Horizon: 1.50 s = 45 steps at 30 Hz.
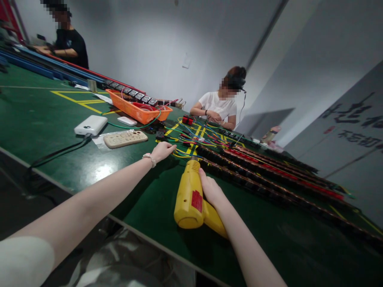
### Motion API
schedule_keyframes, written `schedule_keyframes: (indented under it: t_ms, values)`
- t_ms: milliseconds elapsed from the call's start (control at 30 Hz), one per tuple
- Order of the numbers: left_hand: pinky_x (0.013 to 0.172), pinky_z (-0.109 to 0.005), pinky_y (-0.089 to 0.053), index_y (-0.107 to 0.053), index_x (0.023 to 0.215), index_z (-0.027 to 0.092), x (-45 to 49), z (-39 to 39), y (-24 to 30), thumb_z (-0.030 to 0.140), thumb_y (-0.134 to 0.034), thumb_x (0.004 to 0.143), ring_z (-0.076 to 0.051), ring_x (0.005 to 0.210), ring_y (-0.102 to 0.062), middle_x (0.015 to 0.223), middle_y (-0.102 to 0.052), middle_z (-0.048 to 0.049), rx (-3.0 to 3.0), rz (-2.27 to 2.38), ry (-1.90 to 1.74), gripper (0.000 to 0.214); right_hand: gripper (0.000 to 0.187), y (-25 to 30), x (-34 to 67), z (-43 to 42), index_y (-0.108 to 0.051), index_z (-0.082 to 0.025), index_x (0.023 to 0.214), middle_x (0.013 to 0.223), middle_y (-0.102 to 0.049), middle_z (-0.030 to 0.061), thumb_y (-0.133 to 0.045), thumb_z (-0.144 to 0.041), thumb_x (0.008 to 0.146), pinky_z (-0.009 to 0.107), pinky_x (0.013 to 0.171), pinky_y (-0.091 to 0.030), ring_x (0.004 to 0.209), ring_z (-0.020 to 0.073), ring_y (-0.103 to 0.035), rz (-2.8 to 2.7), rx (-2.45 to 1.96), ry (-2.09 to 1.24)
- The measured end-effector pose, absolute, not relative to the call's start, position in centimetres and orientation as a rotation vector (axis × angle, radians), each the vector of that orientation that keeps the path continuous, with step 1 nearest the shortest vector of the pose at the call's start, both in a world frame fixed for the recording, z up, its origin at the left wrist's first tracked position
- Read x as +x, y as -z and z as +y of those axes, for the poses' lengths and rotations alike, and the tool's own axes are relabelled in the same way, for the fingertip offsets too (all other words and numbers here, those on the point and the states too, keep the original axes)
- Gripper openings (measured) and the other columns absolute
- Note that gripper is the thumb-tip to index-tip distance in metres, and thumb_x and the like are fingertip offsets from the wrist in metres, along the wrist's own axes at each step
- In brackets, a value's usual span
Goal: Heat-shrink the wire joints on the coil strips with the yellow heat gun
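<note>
My right hand [210,186] is wrapped around a yellow heat gun [187,195], which has a red label on its side. Its metal nozzle points away from me, toward the ends of several coloured wires [182,154]. My left hand [163,151], with a band at the wrist, is closed in a pinch at the left ends of these wires. Green, yellow and blue strands show just past its fingertips. From the wires, long dark strips with copper-coloured edges [248,177] run off to the right across the green table [143,199].
An orange basket [134,109] stands beyond my left hand, near a phone in a beige case [125,138] and a white power bank [90,125] with a black cable. Across the table sits a person in white [220,103]; another in black [72,46] is at far left.
</note>
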<state>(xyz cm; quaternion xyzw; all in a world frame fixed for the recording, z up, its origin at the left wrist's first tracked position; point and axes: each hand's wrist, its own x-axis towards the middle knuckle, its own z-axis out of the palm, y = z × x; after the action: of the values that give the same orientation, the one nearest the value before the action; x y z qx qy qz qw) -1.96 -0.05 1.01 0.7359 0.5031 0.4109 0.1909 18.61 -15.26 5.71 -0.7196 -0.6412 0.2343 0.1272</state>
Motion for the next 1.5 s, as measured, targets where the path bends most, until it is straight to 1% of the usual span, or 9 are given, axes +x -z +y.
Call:
schedule_keyframes:
  t_ms: [267, 467, 567, 667, 800, 1033, 1100, 1267, 1500]
  values:
    - [0.047, -0.024, -0.019, -0.053, 0.051, 0.013, -2.3, 0.7, -1.0, 0.054, -0.042, 0.072, -0.008, 0.045, -0.029, 0.042, -0.039, 0.0026, 1.922, 1.336, -1.173, 0.048, 0.082, -5.9, 13.7, -14.0, -0.060, -0.013, 0.103, 0.104, -0.059, 0.0160, 0.000, -0.065, 0.081, 0.038, 0.083, -0.035, 0.102, 0.0283, -0.051, -2.080, -2.019, -0.639]
    - [0.047, -0.023, -0.017, -0.044, 0.047, 0.015, -2.6, 1.0, -0.7, 0.055, -0.043, 0.069, -0.007, 0.047, -0.025, 0.043, -0.030, 0.0046, 1.871, 1.261, -1.167, 0.046, 0.084, -6.0, 11.2, -13.5, -0.061, -0.010, 0.100, 0.106, -0.058, 0.0180, 0.002, -0.063, 0.082, 0.039, 0.084, -0.036, 0.104, 0.0300, -0.051, -2.119, -1.956, -0.618]
    - [0.047, -0.023, -0.016, -0.040, 0.047, 0.015, -2.7, 1.3, -0.6, 0.057, -0.042, 0.069, -0.007, 0.047, -0.024, 0.044, -0.028, 0.0048, 1.868, 1.262, -1.175, 0.047, 0.077, -6.0, 11.2, -13.6, -0.060, -0.012, 0.104, 0.109, -0.058, 0.0169, -0.001, -0.057, 0.085, 0.039, 0.085, -0.036, 0.105, 0.0290, -0.050, -2.150, -1.941, -0.586]
    - [0.046, -0.023, -0.016, -0.038, 0.046, 0.015, -2.7, 1.1, -0.7, 0.056, -0.042, 0.070, -0.007, 0.047, -0.023, 0.044, -0.027, 0.0049, 1.892, 1.285, -1.175, 0.047, 0.061, -6.0, 11.5, -13.8, -0.053, -0.014, 0.115, 0.111, -0.056, 0.0156, -0.012, -0.049, 0.089, 0.039, 0.085, -0.034, 0.106, 0.0283, -0.049, -2.237, -1.924, -0.527]
    - [0.046, -0.023, -0.017, -0.041, 0.047, 0.015, -2.6, 0.6, -1.0, 0.055, -0.041, 0.071, -0.007, 0.045, -0.025, 0.043, -0.030, 0.0046, 1.929, 1.292, -1.150, 0.047, 0.051, -6.1, 12.2, -14.3, -0.048, -0.016, 0.122, 0.112, -0.056, 0.0154, -0.021, -0.044, 0.089, 0.038, 0.083, -0.035, 0.104, 0.0279, -0.049, -2.274, -1.930, -0.513]
    - [0.047, -0.024, -0.018, -0.041, 0.044, 0.015, -2.5, 0.3, -1.0, 0.055, -0.041, 0.072, -0.007, 0.044, -0.029, 0.040, -0.033, 0.0037, 1.941, 1.319, -1.189, 0.048, 0.064, -5.7, 17.1, -15.1, -0.053, -0.015, 0.115, 0.105, -0.057, 0.0144, -0.008, -0.051, 0.088, 0.036, 0.083, -0.035, 0.099, 0.0256, -0.052, -1.998, -2.062, -0.646]
    - [0.047, -0.024, -0.019, -0.040, 0.044, 0.016, -2.4, 0.3, -1.1, 0.054, -0.041, 0.072, -0.007, 0.043, -0.030, 0.040, -0.034, 0.0036, 1.943, 1.308, -1.178, 0.048, 0.059, -5.6, 18.9, -15.5, -0.046, -0.017, 0.124, 0.107, -0.057, 0.0128, -0.010, -0.049, 0.089, 0.035, 0.085, -0.034, 0.100, 0.0241, -0.051, -2.005, -2.039, -0.575]
    - [0.046, -0.024, -0.019, -0.044, 0.045, 0.016, -2.5, 0.3, -0.8, 0.056, -0.041, 0.071, -0.008, 0.042, -0.031, 0.039, -0.036, 0.0032, 1.925, 1.276, -1.127, 0.048, 0.062, -5.7, 22.2, -16.2, -0.054, -0.014, 0.114, 0.107, -0.058, 0.0129, -0.017, -0.054, 0.087, 0.033, 0.083, -0.036, 0.098, 0.0238, -0.053, -1.837, -2.130, -0.595]
    - [0.045, -0.025, -0.018, -0.039, 0.042, 0.017, -2.4, 0.4, -0.6, 0.058, -0.039, 0.071, -0.008, 0.040, -0.029, 0.038, -0.034, 0.0029, 1.937, 1.269, -1.109, 0.051, 0.069, -5.7, 22.8, -16.0, -0.055, -0.011, 0.112, 0.107, -0.058, 0.0150, -0.008, -0.055, 0.086, 0.035, 0.083, -0.037, 0.098, 0.0239, -0.053, -1.767, -2.188, -0.593]
